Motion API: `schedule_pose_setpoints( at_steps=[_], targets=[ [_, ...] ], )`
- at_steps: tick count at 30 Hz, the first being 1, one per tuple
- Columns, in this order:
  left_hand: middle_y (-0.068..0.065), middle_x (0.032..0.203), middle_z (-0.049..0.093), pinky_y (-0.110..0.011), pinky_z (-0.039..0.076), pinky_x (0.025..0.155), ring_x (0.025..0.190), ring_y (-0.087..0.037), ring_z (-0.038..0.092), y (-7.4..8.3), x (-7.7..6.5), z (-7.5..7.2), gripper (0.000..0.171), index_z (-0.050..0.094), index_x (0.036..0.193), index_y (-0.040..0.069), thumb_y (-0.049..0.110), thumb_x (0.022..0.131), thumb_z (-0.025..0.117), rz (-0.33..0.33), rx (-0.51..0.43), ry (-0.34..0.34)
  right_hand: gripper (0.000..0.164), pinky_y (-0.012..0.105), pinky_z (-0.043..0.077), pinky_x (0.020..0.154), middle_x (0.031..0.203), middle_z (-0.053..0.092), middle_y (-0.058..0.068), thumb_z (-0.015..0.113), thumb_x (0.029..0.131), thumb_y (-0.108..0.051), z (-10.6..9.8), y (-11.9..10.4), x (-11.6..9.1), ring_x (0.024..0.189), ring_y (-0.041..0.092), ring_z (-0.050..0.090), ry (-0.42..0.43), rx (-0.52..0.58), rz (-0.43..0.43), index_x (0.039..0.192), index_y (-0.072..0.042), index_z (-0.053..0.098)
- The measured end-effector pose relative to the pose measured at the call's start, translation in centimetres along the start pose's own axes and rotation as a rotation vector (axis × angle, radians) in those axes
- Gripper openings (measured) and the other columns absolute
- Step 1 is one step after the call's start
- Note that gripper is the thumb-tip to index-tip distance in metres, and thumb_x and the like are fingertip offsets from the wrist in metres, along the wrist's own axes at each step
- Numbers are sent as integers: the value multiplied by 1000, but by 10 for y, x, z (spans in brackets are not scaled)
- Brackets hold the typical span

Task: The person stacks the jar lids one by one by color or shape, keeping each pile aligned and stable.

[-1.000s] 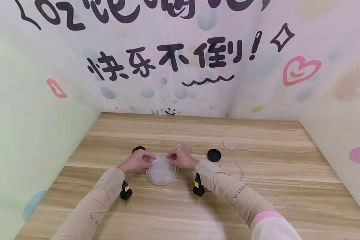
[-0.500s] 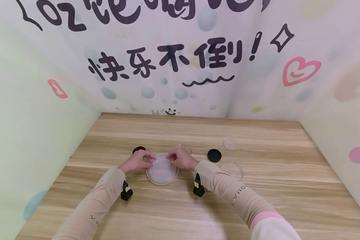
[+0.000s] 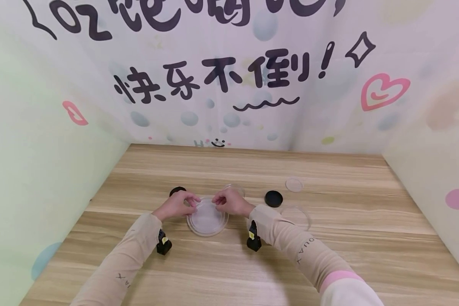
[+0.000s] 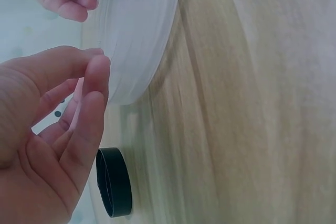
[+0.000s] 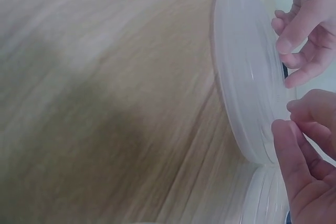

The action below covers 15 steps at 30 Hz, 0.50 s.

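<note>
Plainly, in the head view the person's left hand (image 3: 176, 205) and right hand (image 3: 231, 201) meet the far part of a clear round dish (image 3: 208, 217), one at each side, their fingers (image 3: 193, 197) bent inward over its rim. The dish lies flat on the wood-grained table (image 3: 199, 272), between the two forearms. A black lid (image 3: 177, 190) sits just behind the left hand, and a clear disc (image 3: 237, 188) is partly covered by the right. Beyond the right wrist are a black cap (image 3: 273, 199), a small clear disc (image 3: 294, 184) and a larger clear ring (image 3: 302, 214) that runs behind the sleeve.

In the left wrist view, the left thumb and forefinger are drawn close together, their tips beside the edge of the dish; the other fingers curve in behind them. The black lid stands below the hand, well apart from the dish.

In the right wrist view, the right thumb and forefinger are nearly closed at the dish's far edge, while the left thumb shows a wider gap from its neighbours. With the dish so transparent, one cannot tell whether either hand actually pinches its rim or merely touches it.
</note>
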<state>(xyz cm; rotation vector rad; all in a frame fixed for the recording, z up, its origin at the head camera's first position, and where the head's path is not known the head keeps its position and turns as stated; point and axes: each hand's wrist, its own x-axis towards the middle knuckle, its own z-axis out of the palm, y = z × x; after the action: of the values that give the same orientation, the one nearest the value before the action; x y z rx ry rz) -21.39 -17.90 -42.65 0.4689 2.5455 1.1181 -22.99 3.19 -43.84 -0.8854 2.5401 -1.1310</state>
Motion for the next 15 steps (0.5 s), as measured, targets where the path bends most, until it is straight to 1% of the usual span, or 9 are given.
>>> schedule_pose_setpoints(
  at_steps=[4, 7, 9, 11, 13, 15],
  targets=[
    [-5, 78, 58, -25, 49, 54, 62, -13, 54, 2, 0, 0, 27, 61, 103, -3, 0, 76, 65, -2, 29, 6, 15, 15, 46, 64, 81, 63, 9, 62, 76, 4, -3, 0, -1, 73, 13, 57, -5, -1, -21, 91, 5, 64],
    [-3, 77, 59, -27, 48, 61, 69, -15, 54, 3, 0, 0, 27, 62, 103, -2, 2, 77, 65, 17, 76, 15, 15, 16, 46, 65, 82, 63, 9, 62, 76, 3, -6, -2, -3, 74, 13, 56, -5, 0, -34, 91, 5, 64],
    [-2, 77, 59, -29, 46, 67, 75, -16, 54, 4, 1, 1, 26, 63, 103, 0, 4, 77, 65, 19, 102, 30, 15, 15, 46, 65, 82, 63, 8, 61, 77, 3, -9, -2, -3, 74, 12, 56, 2, -7, -59, 91, 5, 65],
    [-1, 78, 60, -29, 44, 69, 78, -16, 53, 7, 1, 1, 26, 63, 102, 2, 6, 77, 65, 19, 123, 50, 15, 15, 46, 65, 82, 63, 8, 61, 77, 2, -12, -3, -4, 74, 12, 56, 8, -15, -78, 91, 4, 65],
    [0, 78, 60, -29, 45, 67, 75, -15, 55, 8, 2, 2, 25, 64, 102, 3, 7, 77, 65, 8, 126, 75, 16, 16, 46, 64, 82, 64, 8, 60, 77, 2, -16, -4, -5, 74, 12, 56, 12, -12, -80, 92, 5, 65],
    [-1, 79, 59, -27, 46, 61, 69, -13, 56, 10, 2, 3, 24, 64, 102, 3, 7, 79, 63, -3, 111, 95, 17, 16, 46, 65, 84, 64, 9, 60, 78, 1, -20, -6, -7, 74, 12, 56, 11, -1, -58, 94, 5, 64]
  ],
)
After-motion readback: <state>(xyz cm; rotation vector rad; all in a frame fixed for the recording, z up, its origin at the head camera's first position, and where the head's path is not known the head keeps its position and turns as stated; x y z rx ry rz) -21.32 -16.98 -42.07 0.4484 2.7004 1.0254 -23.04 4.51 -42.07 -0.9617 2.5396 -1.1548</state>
